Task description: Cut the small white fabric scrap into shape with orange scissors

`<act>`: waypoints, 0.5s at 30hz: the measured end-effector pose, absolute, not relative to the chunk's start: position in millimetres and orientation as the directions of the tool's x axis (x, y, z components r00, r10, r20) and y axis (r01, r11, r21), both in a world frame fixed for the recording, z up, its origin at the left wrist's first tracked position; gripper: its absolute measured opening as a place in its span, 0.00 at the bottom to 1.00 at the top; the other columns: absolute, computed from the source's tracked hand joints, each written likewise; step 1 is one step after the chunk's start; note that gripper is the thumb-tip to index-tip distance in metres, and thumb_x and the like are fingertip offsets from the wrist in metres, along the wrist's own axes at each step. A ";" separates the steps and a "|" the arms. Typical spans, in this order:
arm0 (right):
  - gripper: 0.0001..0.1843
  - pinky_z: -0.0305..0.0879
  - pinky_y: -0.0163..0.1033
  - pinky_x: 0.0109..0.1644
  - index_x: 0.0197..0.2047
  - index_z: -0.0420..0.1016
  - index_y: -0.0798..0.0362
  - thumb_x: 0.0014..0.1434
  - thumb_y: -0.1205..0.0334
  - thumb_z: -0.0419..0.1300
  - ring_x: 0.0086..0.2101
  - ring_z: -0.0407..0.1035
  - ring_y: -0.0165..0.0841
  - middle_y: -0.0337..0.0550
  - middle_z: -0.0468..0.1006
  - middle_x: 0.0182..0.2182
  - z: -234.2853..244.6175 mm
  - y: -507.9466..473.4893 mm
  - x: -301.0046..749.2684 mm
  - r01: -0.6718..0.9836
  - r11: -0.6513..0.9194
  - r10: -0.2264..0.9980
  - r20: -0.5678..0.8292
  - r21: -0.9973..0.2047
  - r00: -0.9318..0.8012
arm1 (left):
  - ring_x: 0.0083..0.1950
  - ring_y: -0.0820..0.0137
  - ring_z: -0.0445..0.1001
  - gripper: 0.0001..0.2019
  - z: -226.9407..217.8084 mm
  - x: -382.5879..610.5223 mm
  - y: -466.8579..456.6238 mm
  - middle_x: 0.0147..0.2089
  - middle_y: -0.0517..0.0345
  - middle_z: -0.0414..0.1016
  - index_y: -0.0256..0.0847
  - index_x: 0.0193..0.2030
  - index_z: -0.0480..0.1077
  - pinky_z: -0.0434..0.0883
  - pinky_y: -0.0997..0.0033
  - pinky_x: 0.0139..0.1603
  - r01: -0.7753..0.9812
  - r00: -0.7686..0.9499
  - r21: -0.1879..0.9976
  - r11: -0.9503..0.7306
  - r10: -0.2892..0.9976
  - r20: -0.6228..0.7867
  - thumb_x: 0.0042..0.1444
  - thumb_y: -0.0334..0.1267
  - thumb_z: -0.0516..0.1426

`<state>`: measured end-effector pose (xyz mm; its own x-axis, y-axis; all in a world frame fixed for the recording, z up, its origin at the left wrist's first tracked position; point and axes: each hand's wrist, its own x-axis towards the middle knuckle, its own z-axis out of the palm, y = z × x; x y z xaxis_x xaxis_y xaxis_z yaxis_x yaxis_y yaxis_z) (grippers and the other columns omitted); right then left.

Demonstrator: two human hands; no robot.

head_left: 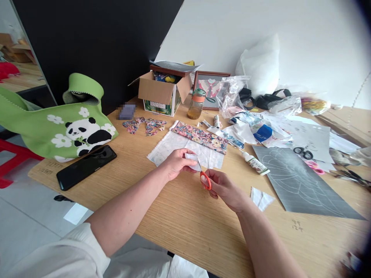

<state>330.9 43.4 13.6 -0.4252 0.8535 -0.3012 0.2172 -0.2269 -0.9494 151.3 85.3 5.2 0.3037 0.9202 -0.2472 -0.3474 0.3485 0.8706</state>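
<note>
My left hand (176, 163) pinches a small white scrap of fabric (193, 160) just above the wooden table (185, 216). My right hand (224, 188) grips small orange-handled scissors (205, 180), whose blades point up into the scrap. Just behind the hands lies a white fabric sheet (176, 148) with a floral fabric strip (199, 136) along its far edge. A small white offcut (261, 198) lies to the right of my right wrist.
A black phone (86, 166) and a green panda bag (63, 127) lie at the left. A glue bottle (255, 162), a grey sheet with drawn lines (298, 181), black scissors (303, 152), a cardboard box (162, 92), a jar (196, 104) and plastic bags crowd the back and right.
</note>
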 end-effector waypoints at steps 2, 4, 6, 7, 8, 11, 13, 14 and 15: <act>0.28 0.46 0.34 0.22 0.26 0.62 0.52 0.47 0.36 0.66 0.20 0.51 0.24 0.32 0.59 0.21 13.4 43.6 331.0 0.225 -0.222 0.855 -0.301 -0.949 -0.423 | 0.27 0.72 0.74 0.18 5.1 151.4 85.5 0.29 0.58 0.72 0.32 0.39 0.67 0.75 0.69 0.30 -0.343 0.295 0.873 0.348 0.922 -0.251 0.40 0.24 0.66; 0.28 0.46 0.34 0.23 0.26 0.62 0.52 0.47 0.36 0.66 0.20 0.50 0.24 0.31 0.58 0.21 13.2 43.7 331.1 0.230 -0.222 0.855 -0.303 -0.947 -0.422 | 0.27 0.72 0.74 0.18 4.8 151.2 85.8 0.30 0.58 0.72 0.32 0.39 0.67 0.74 0.70 0.29 -0.342 0.291 0.874 0.346 0.923 -0.252 0.41 0.24 0.66; 0.27 0.46 0.34 0.23 0.26 0.62 0.52 0.47 0.37 0.66 0.20 0.50 0.24 0.31 0.58 0.21 13.1 43.5 331.3 0.229 -0.226 0.852 -0.306 -0.947 -0.425 | 0.27 0.72 0.74 0.17 4.2 150.9 86.2 0.30 0.57 0.73 0.33 0.39 0.67 0.74 0.71 0.28 -0.339 0.292 0.876 0.344 0.923 -0.250 0.41 0.25 0.65; 0.27 0.46 0.34 0.23 0.26 0.62 0.52 0.47 0.37 0.66 0.20 0.50 0.23 0.31 0.58 0.21 13.1 43.4 331.4 0.227 -0.228 0.852 -0.307 -0.947 -0.425 | 0.27 0.72 0.74 0.17 3.9 150.7 86.4 0.30 0.57 0.73 0.33 0.39 0.67 0.74 0.71 0.28 -0.336 0.294 0.877 0.344 0.923 -0.249 0.41 0.25 0.65; 0.27 0.46 0.34 0.23 0.26 0.62 0.52 0.47 0.38 0.66 0.20 0.51 0.23 0.31 0.59 0.21 13.1 43.3 331.5 0.227 -0.229 0.851 -0.307 -0.947 -0.425 | 0.27 0.71 0.74 0.17 3.7 150.5 86.5 0.30 0.56 0.73 0.33 0.39 0.67 0.73 0.71 0.28 -0.331 0.296 0.879 0.344 0.922 -0.249 0.41 0.25 0.66; 0.27 0.47 0.34 0.23 0.26 0.62 0.52 0.48 0.38 0.66 0.20 0.51 0.24 0.32 0.60 0.21 13.9 43.1 331.4 0.225 -0.230 0.848 -0.308 -0.947 -0.431 | 0.27 0.71 0.74 0.18 4.0 150.3 86.6 0.30 0.56 0.73 0.33 0.39 0.67 0.73 0.72 0.28 -0.325 0.301 0.880 0.346 0.920 -0.250 0.41 0.26 0.66; 0.27 0.48 0.34 0.24 0.26 0.62 0.52 0.48 0.37 0.65 0.21 0.52 0.24 0.33 0.61 0.22 14.7 43.1 331.0 0.222 -0.234 0.842 -0.311 -0.947 -0.442 | 0.27 0.72 0.74 0.18 4.6 150.4 86.3 0.30 0.56 0.73 0.32 0.38 0.67 0.73 0.72 0.29 -0.325 0.309 0.880 0.347 0.918 -0.248 0.40 0.26 0.67; 0.28 0.49 0.34 0.24 0.26 0.62 0.52 0.48 0.36 0.65 0.21 0.53 0.24 0.33 0.61 0.22 15.0 43.1 330.9 0.219 -0.236 0.837 -0.313 -0.947 -0.448 | 0.27 0.72 0.74 0.18 4.8 150.5 86.2 0.30 0.56 0.73 0.32 0.38 0.67 0.74 0.72 0.29 -0.326 0.313 0.880 0.346 0.917 -0.245 0.40 0.26 0.66; 0.28 0.49 0.34 0.24 0.26 0.62 0.52 0.47 0.36 0.65 0.21 0.53 0.24 0.33 0.61 0.23 15.2 43.1 330.8 0.216 -0.239 0.834 -0.314 -0.947 -0.453 | 0.27 0.72 0.74 0.18 5.0 150.6 86.0 0.30 0.56 0.73 0.32 0.38 0.67 0.74 0.71 0.29 -0.325 0.318 0.880 0.346 0.916 -0.243 0.40 0.26 0.66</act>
